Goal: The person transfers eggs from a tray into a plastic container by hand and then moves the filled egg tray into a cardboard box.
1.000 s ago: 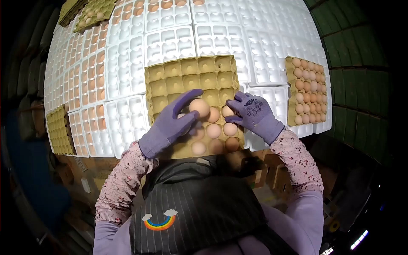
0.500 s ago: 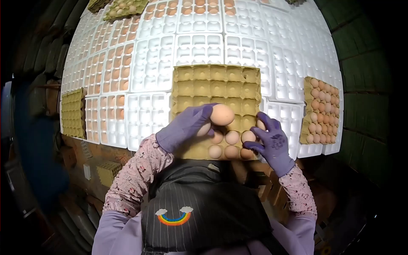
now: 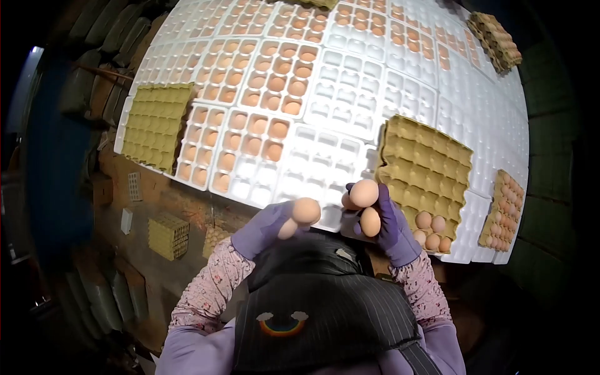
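Purple-gloved and curled shut, both hands are loaded with brown eggs. The left hand (image 3: 265, 228) is clamped on two eggs (image 3: 306, 210), one up at the fingertips and one lower against the palm. The right hand (image 3: 390, 228) grips at least two more, and a third may sit behind them. The hands are close together but not touching, raised over the near edge of the spread of trays.

Just right of the right hand lies a cardboard tray (image 3: 425, 156). It is almost bare, with about five leftover eggs (image 3: 431, 224) in its near corner. Straight beyond the hands, the white foam trays (image 3: 325, 153) stand empty. Beyond and to the left of the left hand, the filled white trays (image 3: 275, 75) are packed with eggs. Farther left lies an empty yellow tray (image 3: 153, 125), and far to the right a full cardboard tray (image 3: 503, 209).

Judged from this layout, the work is well along but not finished: the cardboard tray is nearly emptied, while many white cups remain unfilled.
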The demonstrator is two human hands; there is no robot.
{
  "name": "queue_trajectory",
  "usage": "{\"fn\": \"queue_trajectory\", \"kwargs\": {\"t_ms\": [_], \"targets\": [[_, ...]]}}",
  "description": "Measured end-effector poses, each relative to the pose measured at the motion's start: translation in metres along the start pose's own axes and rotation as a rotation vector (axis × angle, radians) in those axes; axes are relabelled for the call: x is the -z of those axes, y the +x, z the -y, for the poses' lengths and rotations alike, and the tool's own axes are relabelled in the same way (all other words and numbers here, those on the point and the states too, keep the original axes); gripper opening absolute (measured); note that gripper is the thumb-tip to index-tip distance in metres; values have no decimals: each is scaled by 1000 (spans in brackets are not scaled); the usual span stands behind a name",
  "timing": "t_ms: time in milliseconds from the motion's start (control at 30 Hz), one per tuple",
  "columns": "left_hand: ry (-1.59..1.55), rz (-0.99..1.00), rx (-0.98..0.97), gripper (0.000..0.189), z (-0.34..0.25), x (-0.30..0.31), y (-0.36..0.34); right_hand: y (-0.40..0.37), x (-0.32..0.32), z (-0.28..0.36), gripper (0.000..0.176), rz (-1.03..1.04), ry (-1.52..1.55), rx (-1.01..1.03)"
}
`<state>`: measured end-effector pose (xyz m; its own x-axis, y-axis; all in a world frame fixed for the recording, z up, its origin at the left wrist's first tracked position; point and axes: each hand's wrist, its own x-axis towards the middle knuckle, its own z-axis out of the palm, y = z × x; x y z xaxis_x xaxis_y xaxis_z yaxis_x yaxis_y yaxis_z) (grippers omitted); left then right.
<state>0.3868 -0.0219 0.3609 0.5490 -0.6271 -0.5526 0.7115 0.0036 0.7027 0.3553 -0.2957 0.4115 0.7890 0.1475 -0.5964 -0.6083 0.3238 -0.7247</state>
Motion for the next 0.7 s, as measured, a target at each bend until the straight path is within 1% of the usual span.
{"fn": "queue_trajectory", "kwargs": {"t_ms": [33, 67, 133, 167, 200, 267, 300, 367, 400, 467, 500, 533, 567, 600, 667, 700], "targets": [[-54, -67, -15, 52, 14, 22, -14, 15, -15, -12, 46, -3, 61, -75], [-65, -100, -16, 52, 23, 45, -28, 30, -31, -24, 40, -10, 121, -149], [234, -446, 9, 46, 12, 69, -46, 59, -56, -55, 42, -35, -498, 169], [154, -561, -120, 39, 1, 77, -52, 80, -56, -75, 40, 13, -858, 588], [330, -621, -218, 40, -7, 95, -53, 80, -86, -55, 42, -68, -941, 458], [1057, -692, -376, 40, -24, 127, -55, 100, -112, -51, 44, -129, -1114, 539], [1046, -688, -378, 40, -35, 133, -46, 115, -115, -56, 44, -166, -1330, 661], [1453, -711, -358, 39, -47, 131, -27, 137, -125, -60, 41, -145, -1396, 658], [1441, -704, -354, 39, -44, 133, -20, 142, -131, -62, 39, -123, -1446, 668], [1475, -630, -371, 38, -39, 139, -8, 140, -141, -65, 36, -146, -1440, 694], [1383, -667, -445, 37, -36, 139, -11, 134, -144, -66, 35, -98, -1407, 698], [1378, -656, -448, 37, -30, 139, -17, 126, -147, -69, 35, -51, -1375, 698], [1437, -576, -538, 38, -22, 140, -26, 119, -154, -74, 32, -44, -1421, 687], [1492, -492, -629, 39, -16, 139, -32, 121, -153, -89, 32, -31, -1470, 774], [1482, -460, -617, 41, -13, 130, -40, 126, -152, -102, 33, -12, -1444, 769], [1440, -475, -643, 42, -15, 128, -42, 121, -148, -100, 33, -33, -1452, 760]]}}
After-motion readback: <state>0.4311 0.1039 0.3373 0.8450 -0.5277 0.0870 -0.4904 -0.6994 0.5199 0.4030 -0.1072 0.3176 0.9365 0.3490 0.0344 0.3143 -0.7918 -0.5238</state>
